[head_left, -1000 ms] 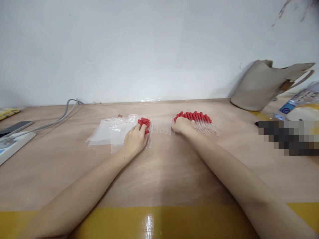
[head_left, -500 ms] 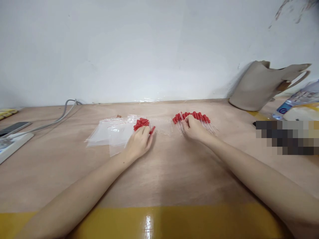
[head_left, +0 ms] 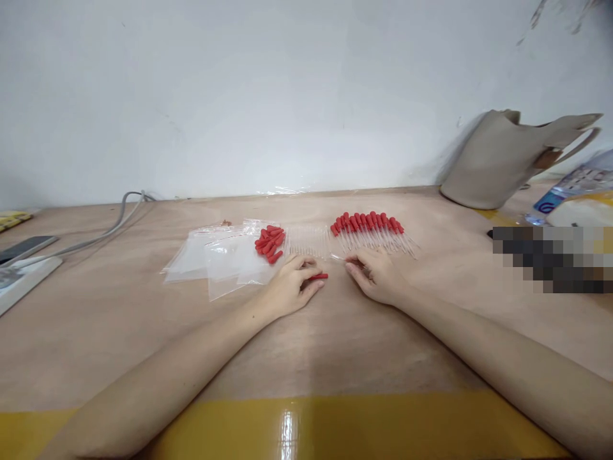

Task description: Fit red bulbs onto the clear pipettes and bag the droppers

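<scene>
My left hand (head_left: 297, 285) is closed on a red rubber bulb (head_left: 318, 276), which sticks out to the right between its fingers. Facing it, my right hand (head_left: 376, 273) pinches a thin clear glass tube (head_left: 338, 257) whose end points left. The bulb and the tube are apart. Behind my left hand lies a pile of loose red bulbs (head_left: 269, 243). A row of bare glass tubes (head_left: 306, 239) lies between the pile and a fanned row of droppers (head_left: 368, 223), glass tubes with red bulbs on their ends.
Clear plastic bags (head_left: 225, 255) lie left of the bulbs, partly under them. Farther left are a phone (head_left: 29, 248), a grey cable (head_left: 103, 233) and a white-edged object (head_left: 29, 281). A beige bag (head_left: 498, 163) and a plastic bottle (head_left: 550, 201) are at the right.
My left hand has moved right and nearer from the bulb pile with a red bulb. My right hand has come away from the fanned droppers, toward me, and now holds a glass tube.
</scene>
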{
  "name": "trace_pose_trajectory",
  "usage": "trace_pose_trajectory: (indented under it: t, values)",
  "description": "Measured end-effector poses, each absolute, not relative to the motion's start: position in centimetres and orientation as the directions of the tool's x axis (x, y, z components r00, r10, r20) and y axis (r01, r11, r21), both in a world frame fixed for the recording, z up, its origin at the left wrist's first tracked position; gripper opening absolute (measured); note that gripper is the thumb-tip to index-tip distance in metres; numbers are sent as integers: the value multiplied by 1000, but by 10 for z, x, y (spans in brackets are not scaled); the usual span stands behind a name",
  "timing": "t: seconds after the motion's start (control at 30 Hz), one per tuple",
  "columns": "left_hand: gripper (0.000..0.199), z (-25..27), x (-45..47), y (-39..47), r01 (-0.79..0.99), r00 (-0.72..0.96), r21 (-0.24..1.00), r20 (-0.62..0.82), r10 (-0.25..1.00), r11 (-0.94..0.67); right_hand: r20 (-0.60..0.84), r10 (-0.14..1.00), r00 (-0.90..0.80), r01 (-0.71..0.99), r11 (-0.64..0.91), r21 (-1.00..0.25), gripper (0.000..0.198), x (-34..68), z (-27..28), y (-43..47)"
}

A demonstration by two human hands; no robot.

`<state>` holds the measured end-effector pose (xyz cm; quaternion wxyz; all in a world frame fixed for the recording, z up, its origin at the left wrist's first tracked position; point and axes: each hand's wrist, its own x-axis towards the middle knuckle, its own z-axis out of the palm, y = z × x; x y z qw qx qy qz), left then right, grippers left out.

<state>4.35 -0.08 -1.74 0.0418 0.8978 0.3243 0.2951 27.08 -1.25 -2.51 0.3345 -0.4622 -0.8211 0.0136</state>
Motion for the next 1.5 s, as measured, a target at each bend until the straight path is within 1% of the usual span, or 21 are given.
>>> trace_pose_trajectory:
  t: [0.07, 0.2, 0.37, 0.53, 0.7, 0.8, 0.93, 1.03, 1.13, 1.23, 1.3, 1.4, 1.5]
  values:
    - [16, -18, 45, 2, 538, 609, 296, 511, 607, -789, 560, 733, -386, 730, 614, -300, 20, 271, -25, -14]
    - [16, -15, 46, 2, 508, 557, 421, 505, 660, -751, 593, 694, -407, 711, 649, -271, 21, 271, -26, -17]
    - [18, -15, 46, -1, 497, 489, 548, 464, 738, -673, 606, 681, -411, 681, 672, -292, 20, 266, -24, -21]
    - [19, -18, 47, -2, 453, 462, 628, 441, 769, -632, 602, 679, -419, 664, 682, -307, 19, 263, -24, -23]
    - [21, -17, 48, -2, 441, 471, 645, 426, 772, -624, 575, 688, -444, 658, 685, -312, 20, 262, -24, -23]
    - [19, -17, 48, -2, 430, 484, 621, 454, 748, -655, 557, 692, -459, 644, 691, -329, 21, 262, -22, -23]
    - [16, -18, 47, -2, 406, 485, 600, 498, 719, -690, 507, 721, -473, 625, 680, -384, 22, 264, -22, -20]
    - [15, -18, 46, -4, 392, 519, 612, 470, 714, -687, 469, 732, -493, 603, 677, -422, 21, 268, -23, -17]
    - [15, -15, 46, -6, 394, 558, 617, 428, 711, -681, 437, 730, -525, 590, 682, -431, 20, 271, -24, -14]
    - [14, -13, 46, -8, 402, 581, 614, 402, 708, -679, 417, 720, -554, 597, 693, -404, 21, 273, -22, -13]
    - [15, -13, 46, -9, 404, 590, 611, 395, 704, -681, 413, 713, -567, 619, 699, -356, 22, 273, -20, -14]
    - [15, -15, 46, -9, 417, 603, 589, 391, 695, -692, 428, 695, -578, 668, 704, -242, 24, 272, -17, -16]
    - [15, -17, 47, -8, 439, 599, 560, 400, 694, -702, 484, 656, -579, 701, 704, -116, 24, 268, -17, -20]
